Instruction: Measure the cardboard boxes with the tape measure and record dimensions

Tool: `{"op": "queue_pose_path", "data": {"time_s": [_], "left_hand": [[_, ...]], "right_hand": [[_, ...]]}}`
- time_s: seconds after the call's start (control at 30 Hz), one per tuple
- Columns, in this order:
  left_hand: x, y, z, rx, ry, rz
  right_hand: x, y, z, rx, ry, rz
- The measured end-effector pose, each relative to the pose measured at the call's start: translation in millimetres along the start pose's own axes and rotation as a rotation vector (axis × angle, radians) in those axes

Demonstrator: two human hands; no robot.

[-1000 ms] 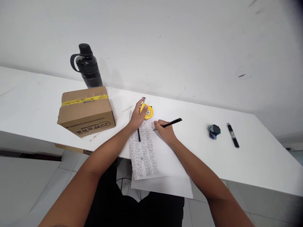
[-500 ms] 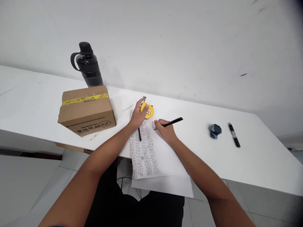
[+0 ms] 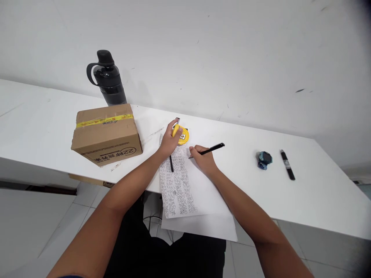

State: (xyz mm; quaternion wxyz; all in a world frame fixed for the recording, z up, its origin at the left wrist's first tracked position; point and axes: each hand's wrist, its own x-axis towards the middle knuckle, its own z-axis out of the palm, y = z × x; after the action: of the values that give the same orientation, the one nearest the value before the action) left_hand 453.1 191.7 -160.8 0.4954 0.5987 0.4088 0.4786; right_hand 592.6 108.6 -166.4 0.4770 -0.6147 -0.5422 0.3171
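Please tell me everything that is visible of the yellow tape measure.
The tape measure has a rounded, glossy yellow case, apparently plastic, with a small pale label. What looks like its metal blade end pokes out at the far side. The left hand grips it near the written sheet's far edge.

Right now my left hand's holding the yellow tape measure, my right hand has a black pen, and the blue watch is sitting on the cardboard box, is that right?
Not quite: the blue watch isn't on the cardboard box. The head view shows it lying on the white table, to the right of your right hand. The rest stands.
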Motion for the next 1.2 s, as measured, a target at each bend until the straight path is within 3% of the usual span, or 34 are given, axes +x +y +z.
{"op": "queue_pose_path", "data": {"time_s": [1.2], "left_hand": [[-0.3,-0.2,-0.3,0.003,-0.017,-0.014]], "right_hand": [[-0.5,-2.3,-0.2,-0.014,0.002,0.007]]}}
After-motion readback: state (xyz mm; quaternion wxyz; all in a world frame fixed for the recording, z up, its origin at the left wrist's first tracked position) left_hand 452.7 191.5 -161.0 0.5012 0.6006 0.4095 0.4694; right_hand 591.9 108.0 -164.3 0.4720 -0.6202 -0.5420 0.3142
